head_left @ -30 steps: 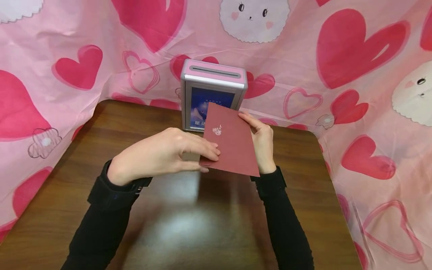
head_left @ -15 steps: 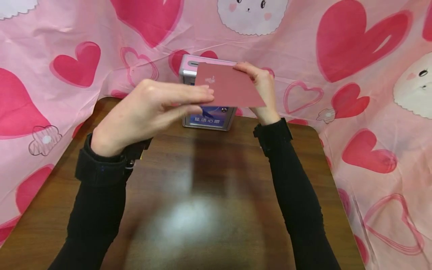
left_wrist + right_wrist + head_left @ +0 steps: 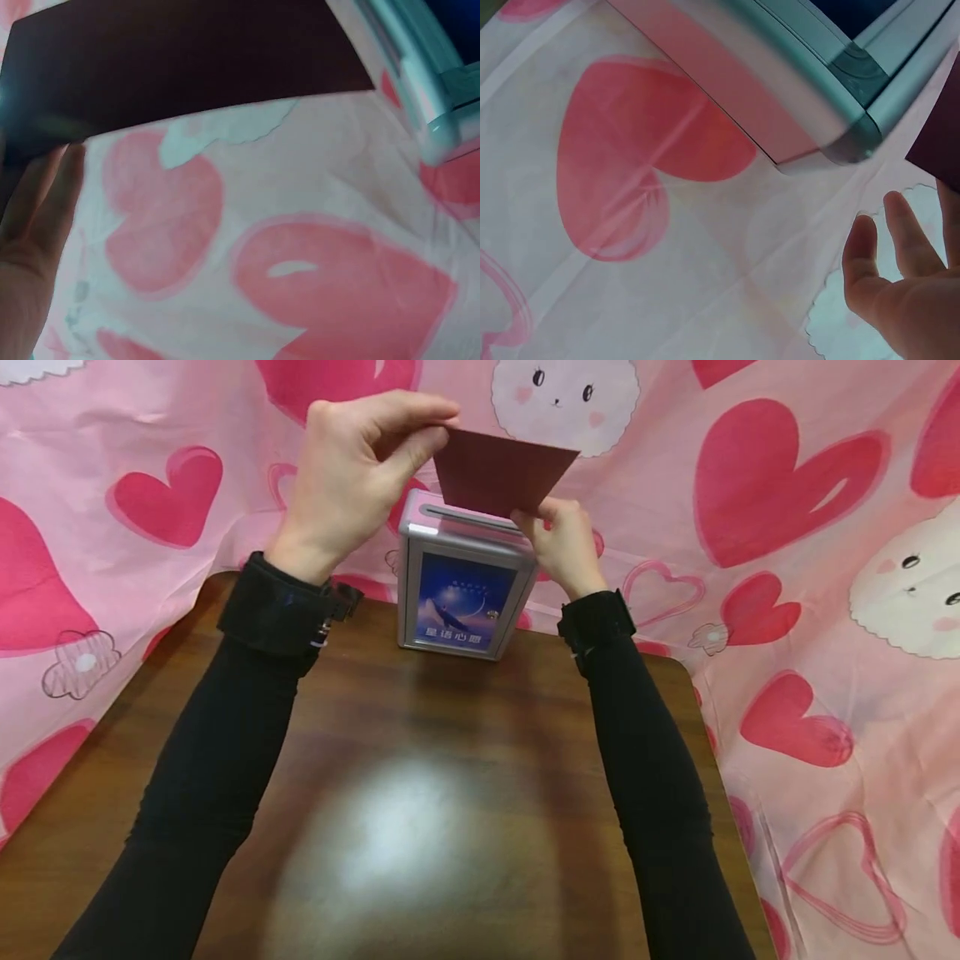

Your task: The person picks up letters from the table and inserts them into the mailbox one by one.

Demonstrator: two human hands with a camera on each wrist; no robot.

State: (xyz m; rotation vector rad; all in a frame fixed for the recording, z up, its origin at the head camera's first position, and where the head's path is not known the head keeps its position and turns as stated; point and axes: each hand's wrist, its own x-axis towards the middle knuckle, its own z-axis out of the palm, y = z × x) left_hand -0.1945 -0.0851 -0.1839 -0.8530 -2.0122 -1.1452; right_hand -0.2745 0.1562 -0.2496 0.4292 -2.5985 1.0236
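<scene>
A flat dark red card point(image 3: 506, 472) stands tilted just above the slot point(image 3: 457, 517) in the pink top of a silver box. My left hand point(image 3: 351, 481) pinches its upper left corner between thumb and fingers. At the lower right corner, my right hand point(image 3: 564, 543) pinches the card beside the box's top. Whether the lower edge has entered the slot cannot be made out. The left wrist view has the dark card point(image 3: 187, 67) spanning the top, with fingers point(image 3: 56, 195) on its left end. In the right wrist view the right hand point(image 3: 907, 292) is below the card's corner point(image 3: 941, 142).
The silver box point(image 3: 465, 602) stands upright near the back of the brown wooden table point(image 3: 360, 727), a blue picture panel on its front. Behind and at both sides hangs a pink cloth point(image 3: 817, 710) with hearts and white faces.
Both hands have lifted the card from in front of the box to above its top. It has turned from lying slanted with its printed face up to standing steeply, the print no longer visible.
</scene>
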